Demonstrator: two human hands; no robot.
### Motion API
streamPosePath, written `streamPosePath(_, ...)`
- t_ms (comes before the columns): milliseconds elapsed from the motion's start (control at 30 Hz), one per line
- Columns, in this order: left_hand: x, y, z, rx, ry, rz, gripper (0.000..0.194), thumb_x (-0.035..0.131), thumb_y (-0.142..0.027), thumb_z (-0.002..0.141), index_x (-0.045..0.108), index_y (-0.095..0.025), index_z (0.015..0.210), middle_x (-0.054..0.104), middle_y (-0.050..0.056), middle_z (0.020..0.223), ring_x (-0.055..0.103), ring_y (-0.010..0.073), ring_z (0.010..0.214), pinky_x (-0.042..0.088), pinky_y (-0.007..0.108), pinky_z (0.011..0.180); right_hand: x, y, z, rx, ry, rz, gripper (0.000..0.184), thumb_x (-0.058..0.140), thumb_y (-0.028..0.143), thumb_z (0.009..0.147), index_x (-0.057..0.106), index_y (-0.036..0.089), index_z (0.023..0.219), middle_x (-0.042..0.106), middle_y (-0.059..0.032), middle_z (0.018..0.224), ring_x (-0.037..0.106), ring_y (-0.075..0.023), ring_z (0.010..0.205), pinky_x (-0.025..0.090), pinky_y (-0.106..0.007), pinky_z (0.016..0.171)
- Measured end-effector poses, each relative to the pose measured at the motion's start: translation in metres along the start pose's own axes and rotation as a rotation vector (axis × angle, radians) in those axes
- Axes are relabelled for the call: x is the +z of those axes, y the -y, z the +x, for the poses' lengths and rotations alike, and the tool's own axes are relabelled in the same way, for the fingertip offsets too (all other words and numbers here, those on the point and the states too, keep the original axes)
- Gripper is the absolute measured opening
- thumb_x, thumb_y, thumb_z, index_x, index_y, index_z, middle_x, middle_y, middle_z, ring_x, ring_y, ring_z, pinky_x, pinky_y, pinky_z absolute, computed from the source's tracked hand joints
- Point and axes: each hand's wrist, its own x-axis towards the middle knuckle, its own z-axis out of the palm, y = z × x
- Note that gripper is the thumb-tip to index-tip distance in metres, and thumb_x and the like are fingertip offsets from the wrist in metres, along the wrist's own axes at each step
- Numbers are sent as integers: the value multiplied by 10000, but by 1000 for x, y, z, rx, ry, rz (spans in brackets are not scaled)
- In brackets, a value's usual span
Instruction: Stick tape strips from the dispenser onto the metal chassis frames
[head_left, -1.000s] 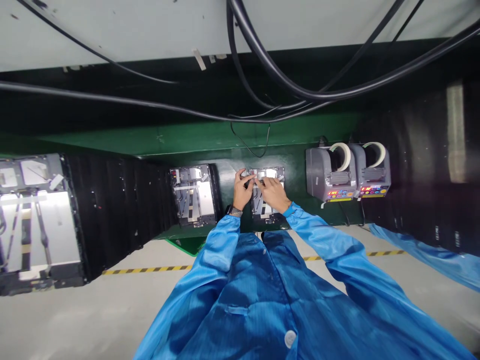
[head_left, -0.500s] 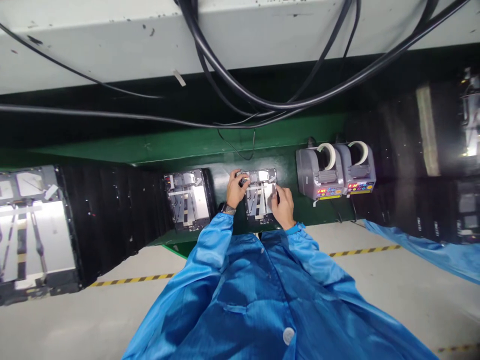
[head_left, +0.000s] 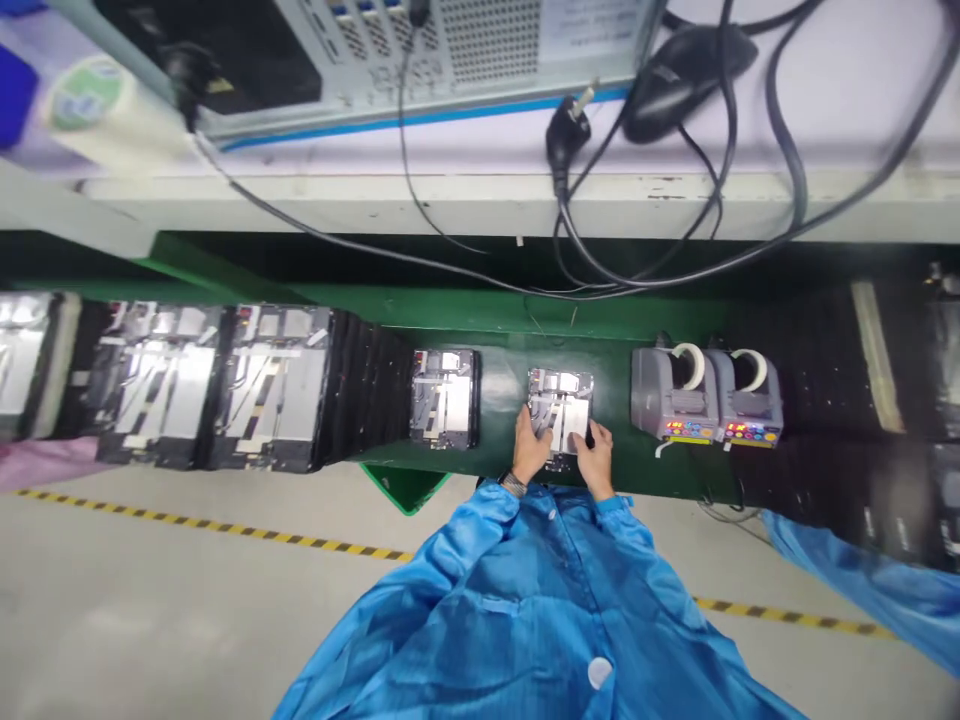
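Note:
An opened tablet (head_left: 574, 415), its silver inner plates, dark strips and circuit parts showing, lies on the green bench in front of me. My left hand (head_left: 531, 447) grips its left edge, thumb over the top face and fingers along the side. Opposite, my right hand (head_left: 596, 462) has the right edge, with the thumb resting on the silver plate. The undersides of the fingers are hidden. A short stack of similar opened tablets (head_left: 444, 398) sits to the left, apart from my left hand.
Two grey tape dispensers (head_left: 675, 395) with lit displays stand at the right. Long rows of opened tablets (head_left: 274, 385) fill the left. Black cables (head_left: 585, 285) hang over the bench's back, below a shelf carrying a computer case (head_left: 480, 60). A blue sleeve (head_left: 862, 580) shows at far right.
My view has shifted, bringing the shelf and computer case into sight. My left hand has moved from the tablet's upper left corner down to its left side; the right hand has slid to the right edge.

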Motion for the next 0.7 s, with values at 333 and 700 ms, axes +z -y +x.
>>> streamPosePath(333,-195,0,45,5,-343,281,757,605,-502,950,419,-112,1571,435,218,1620,374,337,1543,276,499,1295,122,140,-40,-95,482,221,742,623,384,862,488,229,1575,512,-114,1476,531,-267,1348,417,-394,1171)
streamPosePath(700,-229,17,74,139,-516,400,557,660,-378,882,555,-131,1370,584,194,1377,501,347,1384,352,559,1217,136,144,-47,-27,562,279,562,682,377,861,646,285,1414,653,-87,1268,611,-276,1223,466,-435,1102)
